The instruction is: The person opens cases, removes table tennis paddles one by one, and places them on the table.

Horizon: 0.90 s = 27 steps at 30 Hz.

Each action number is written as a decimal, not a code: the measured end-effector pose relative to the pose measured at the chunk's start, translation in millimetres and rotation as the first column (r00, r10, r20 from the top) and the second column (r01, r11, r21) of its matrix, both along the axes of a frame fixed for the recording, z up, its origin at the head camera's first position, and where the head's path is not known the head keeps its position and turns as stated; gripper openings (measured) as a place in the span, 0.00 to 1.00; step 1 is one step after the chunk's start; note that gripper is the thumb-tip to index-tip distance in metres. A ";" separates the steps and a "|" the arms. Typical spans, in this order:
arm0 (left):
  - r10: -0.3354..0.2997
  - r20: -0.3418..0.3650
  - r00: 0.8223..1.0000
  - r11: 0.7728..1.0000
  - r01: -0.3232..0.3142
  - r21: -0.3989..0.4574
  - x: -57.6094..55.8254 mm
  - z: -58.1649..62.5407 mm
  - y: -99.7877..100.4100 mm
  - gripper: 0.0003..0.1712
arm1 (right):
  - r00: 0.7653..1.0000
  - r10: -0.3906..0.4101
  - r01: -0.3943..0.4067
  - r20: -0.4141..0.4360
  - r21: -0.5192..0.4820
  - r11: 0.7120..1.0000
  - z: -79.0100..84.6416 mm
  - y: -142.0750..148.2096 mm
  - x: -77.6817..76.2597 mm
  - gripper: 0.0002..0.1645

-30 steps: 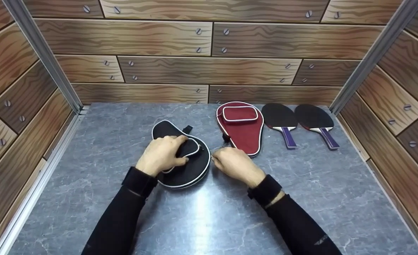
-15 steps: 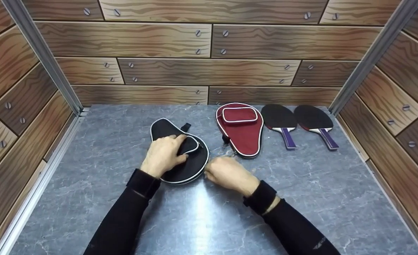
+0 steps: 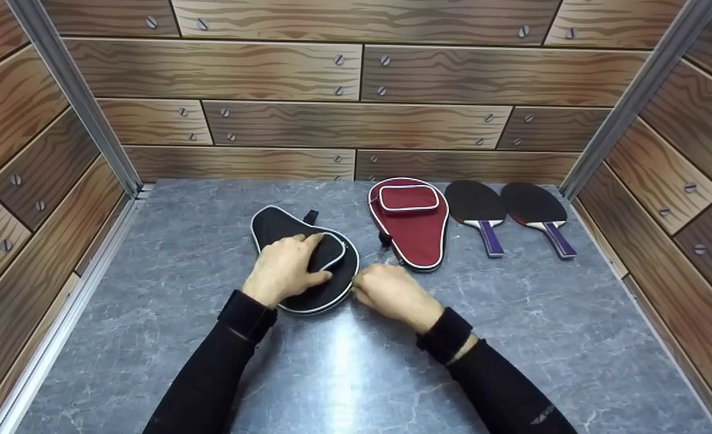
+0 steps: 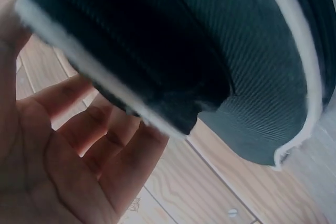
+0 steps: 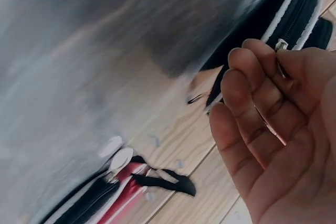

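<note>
A black table tennis bat case [image 3: 271, 224] with white piping lies on the grey table, its narrow end pointing to the far left. My left hand [image 3: 286, 268] grips the raised pocket on its round part; in the left wrist view the pocket [image 4: 131, 51] sits between thumb and fingers [image 4: 131, 166]. At the case's right rim, my right hand [image 3: 392, 292] pinches the zipper pull. The right wrist view shows the zipper slider [image 5: 282, 43] on the zip between two white edges, beside the thumb and index finger.
A red bat case [image 3: 416, 232] lies flat right of the black one. Two table tennis bats, one nearer [image 3: 476, 202] and one farther right [image 3: 535, 203], lie beside it with purple handles toward me. Wood-patterned walls [image 3: 356, 123] close off the table's back and sides.
My right hand has moved slightly toward me along the black case's rim. The case's narrow end has swung a little to the left under my left hand.
</note>
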State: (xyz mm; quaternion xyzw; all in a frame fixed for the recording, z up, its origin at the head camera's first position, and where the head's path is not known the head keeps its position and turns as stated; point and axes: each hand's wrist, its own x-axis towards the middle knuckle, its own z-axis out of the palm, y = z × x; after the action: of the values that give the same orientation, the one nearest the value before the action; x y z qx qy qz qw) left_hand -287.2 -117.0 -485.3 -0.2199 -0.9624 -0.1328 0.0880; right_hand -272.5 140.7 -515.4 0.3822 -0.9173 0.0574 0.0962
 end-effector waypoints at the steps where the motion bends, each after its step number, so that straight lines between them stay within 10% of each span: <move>1: -0.007 0.014 1.000 1.000 0.007 0.001 1.5 1.1 1.1 0.48 | 1.000 -0.010 0.010 0.005 -0.001 1.000 -0.3 2.3 -2.4 0.12; 10: -0.139 0.102 0.985 0.988 0.132 0.076 6.7 8.1 5.9 0.46 | 0.992 -0.126 0.126 0.020 -0.031 0.991 -3.0 23.3 -19.8 0.11; 17: -0.274 0.200 0.941 0.961 0.259 0.100 4.8 12.6 -5.3 0.46 | 0.980 -0.192 0.195 0.059 -0.055 0.979 -1.1 33.7 -28.0 0.11; 27: -0.347 0.076 0.935 0.930 0.354 -0.101 -7.3 2.7 -28.8 0.61 | 0.984 -0.171 0.174 0.059 -0.048 0.984 -2.3 37.4 -33.2 0.07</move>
State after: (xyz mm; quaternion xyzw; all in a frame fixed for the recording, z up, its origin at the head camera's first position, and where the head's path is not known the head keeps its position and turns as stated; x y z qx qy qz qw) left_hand -294.5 -145.7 -482.6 -0.3889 -0.9158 -0.0980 0.0227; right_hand -305.7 178.1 -517.7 0.2969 -0.9473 0.0836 0.0861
